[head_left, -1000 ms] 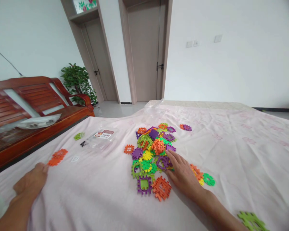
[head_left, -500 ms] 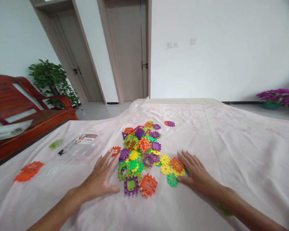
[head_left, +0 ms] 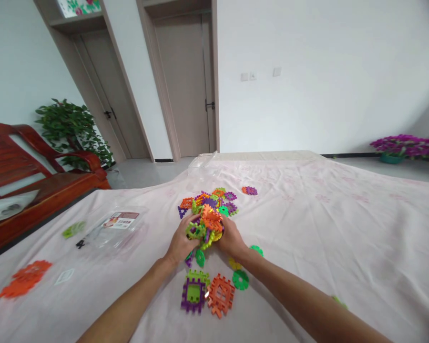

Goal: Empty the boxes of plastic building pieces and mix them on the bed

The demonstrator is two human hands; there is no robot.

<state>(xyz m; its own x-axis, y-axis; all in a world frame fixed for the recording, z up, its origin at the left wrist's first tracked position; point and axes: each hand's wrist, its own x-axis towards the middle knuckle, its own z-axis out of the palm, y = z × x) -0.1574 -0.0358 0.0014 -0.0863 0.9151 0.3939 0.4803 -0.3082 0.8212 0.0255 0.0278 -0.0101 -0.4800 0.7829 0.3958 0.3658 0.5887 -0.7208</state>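
A heap of colourful plastic interlocking pieces (head_left: 209, 209) lies on the pink cloth (head_left: 325, 224). My left hand (head_left: 178, 245) and my right hand (head_left: 232, 240) are cupped together, closed round a bunch of these pieces (head_left: 204, 227) lifted slightly off the cloth. Just below my hands lie a purple square piece (head_left: 193, 294), an orange square piece (head_left: 220, 295) and a green round piece (head_left: 240, 279). A further purple and orange piece (head_left: 249, 190) sits apart beyond the heap.
A clear plastic bag with a label (head_left: 116, 228) lies left of the heap. Orange pieces (head_left: 23, 278) and a green piece (head_left: 73, 229) lie far left. A red wooden bench (head_left: 39, 176) stands beside the cloth, with a plant (head_left: 73, 128) and doors (head_left: 186, 85) behind.
Both hands moved inward from the sides of the heap and closed together, gathering a bunch of pieces; some pieces were left behind nearer me.
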